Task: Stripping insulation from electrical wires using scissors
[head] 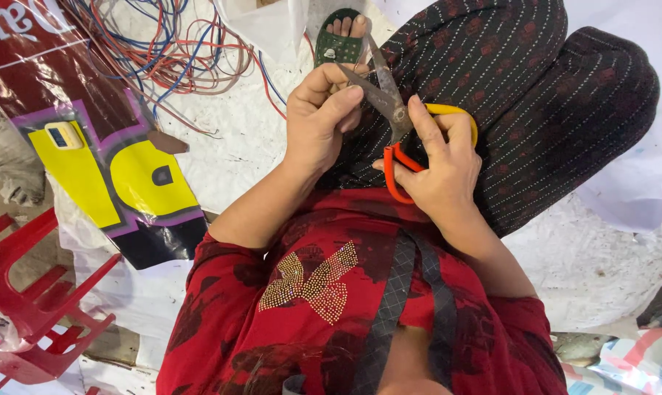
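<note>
So the person is sitting on the floor (609, 256), which is covered in a white sheet, knees bent up, wearing dark dotted-stripe trousers (536, 80) and a red patterned top (331, 314) with a gold studded bow on it. All the action is right over the lap.

The right hand (440, 164) has a pair of scissors (395, 124), fingers curled through the handles, one loop orange and the other yellow. The worn grey blades stand open in a V, tips pointing away from the body toward a foot in a green sandal (339, 42). The left hand (320, 117) is closed around something small right at the blades, thumb pressed over the top and touching the metal. What it's pinching is hidden by the fingers, so can't tell what it is.

Beyond the left hand there's a loose tangle of red, blue and white wires (162, 51) spread on the sheet, well apart from the scissors. Next to that lies a glossy banner piece (104, 168) in maroon, yellow and black with purple edging. A red plastic chair (31, 307) sits at the edge of the view on the person's left, and a bit of striped cloth (638, 362) shows on the right.
</note>
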